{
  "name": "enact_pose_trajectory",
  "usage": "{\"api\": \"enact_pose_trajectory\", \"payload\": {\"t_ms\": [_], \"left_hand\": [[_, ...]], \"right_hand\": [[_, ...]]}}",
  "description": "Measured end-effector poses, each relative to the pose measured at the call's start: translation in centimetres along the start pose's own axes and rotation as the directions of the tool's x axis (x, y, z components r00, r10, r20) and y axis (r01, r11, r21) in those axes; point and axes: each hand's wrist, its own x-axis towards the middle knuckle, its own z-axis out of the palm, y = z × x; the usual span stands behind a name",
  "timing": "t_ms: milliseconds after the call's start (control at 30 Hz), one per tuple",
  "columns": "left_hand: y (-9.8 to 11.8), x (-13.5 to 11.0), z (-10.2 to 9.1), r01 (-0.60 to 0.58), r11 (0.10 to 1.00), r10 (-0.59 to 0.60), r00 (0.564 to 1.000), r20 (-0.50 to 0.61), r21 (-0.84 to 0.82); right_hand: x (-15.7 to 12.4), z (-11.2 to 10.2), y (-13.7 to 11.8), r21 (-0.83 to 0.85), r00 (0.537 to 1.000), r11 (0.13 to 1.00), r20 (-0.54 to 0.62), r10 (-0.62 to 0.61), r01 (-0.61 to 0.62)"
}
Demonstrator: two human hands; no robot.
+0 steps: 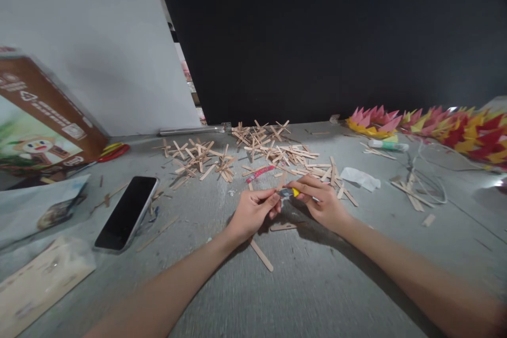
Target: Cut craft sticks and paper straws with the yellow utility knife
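Note:
My left hand (253,212) and my right hand (321,202) meet over the grey table (317,285), both pinched on a small tube with a yellow cap (289,193). The left fingers grip its grey end, the right fingers its yellow end. Loose wooden sticks (261,255) lie flat under and beside my hands. Behind them spread piles of sticks glued into crosses (198,158), with another such pile (269,145) further back.
A black phone (127,212) lies at the left, near a brown box (43,116) and a wooden sheet (35,280). A red wrapper (260,172), white paper (360,178), a glue stick (388,145), a white cable (430,179) and folded paper flowers (435,124) sit right.

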Motion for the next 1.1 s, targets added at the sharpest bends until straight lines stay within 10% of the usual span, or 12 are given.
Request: {"api": "enact_pose_trajectory", "payload": {"t_ms": [1100], "left_hand": [[-0.14,-0.01,0.12,0.030,0.999,-0.030,0.999,-0.023,-0.014]], "right_hand": [[0.02,0.19,0.05,-0.029,1.000,0.999,-0.019,0.016,-0.017]]}}
